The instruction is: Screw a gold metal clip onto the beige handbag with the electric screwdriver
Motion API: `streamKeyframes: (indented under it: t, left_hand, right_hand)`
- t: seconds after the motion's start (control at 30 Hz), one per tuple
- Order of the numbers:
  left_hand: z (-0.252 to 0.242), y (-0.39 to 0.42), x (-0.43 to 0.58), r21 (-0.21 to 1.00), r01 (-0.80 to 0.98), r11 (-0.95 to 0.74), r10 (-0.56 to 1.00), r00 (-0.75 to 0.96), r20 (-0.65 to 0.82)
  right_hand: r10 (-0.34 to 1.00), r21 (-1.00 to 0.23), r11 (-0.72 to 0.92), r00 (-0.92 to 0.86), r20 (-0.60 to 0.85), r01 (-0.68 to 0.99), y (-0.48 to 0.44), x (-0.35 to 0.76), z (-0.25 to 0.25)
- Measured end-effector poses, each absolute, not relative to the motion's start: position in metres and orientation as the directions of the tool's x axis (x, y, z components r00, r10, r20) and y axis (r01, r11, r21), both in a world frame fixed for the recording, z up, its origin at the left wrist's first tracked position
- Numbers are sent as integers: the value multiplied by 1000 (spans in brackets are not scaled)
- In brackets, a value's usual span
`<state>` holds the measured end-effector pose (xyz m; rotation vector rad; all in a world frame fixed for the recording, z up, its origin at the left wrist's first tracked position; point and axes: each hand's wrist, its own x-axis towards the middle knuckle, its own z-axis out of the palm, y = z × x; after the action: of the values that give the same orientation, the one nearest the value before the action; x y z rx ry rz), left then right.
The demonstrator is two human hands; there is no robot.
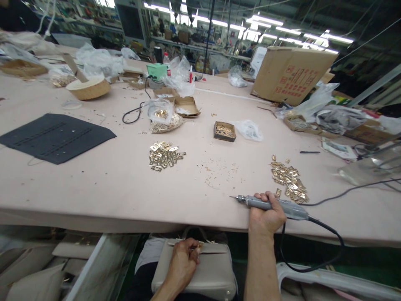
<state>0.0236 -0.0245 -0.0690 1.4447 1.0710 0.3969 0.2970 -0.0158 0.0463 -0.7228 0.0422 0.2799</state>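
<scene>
A grey electric screwdriver (pixel 275 205) lies in the closed fingers of my right hand (pixel 267 209), over the table's front edge. Its bit points left and a black cord trails from its rear end. On my lap rests a beige handbag (pixel 213 271) with its handle toward the table. My left hand (pixel 184 259) is on the bag's top flap, thumb and fingers pinched at a small gold clasp piece (pixel 199 246). The fingers partly hide that piece. Just beyond my right hand is a pile of gold metal fittings (pixel 290 179).
Flat metal plates (pixel 164 155) lie heaped mid-table, with tiny screws (pixel 219 171) scattered beside them. Behind stand a small box of screws (pixel 224 131) and a bag of fittings (pixel 166 123). A dark sheet (pixel 56 136) lies left, a large carton (pixel 293 75) back right. More beige bags (pixel 37 267) are lower left.
</scene>
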Motion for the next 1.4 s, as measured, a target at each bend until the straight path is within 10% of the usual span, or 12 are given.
streamKeyframes:
  t: [1.4]
  left_hand:
    - [-63, -23, 24, 907, 373, 194, 781, 501, -373]
  right_hand:
    - [272, -644, 715, 957, -101, -272, -18, 301, 41]
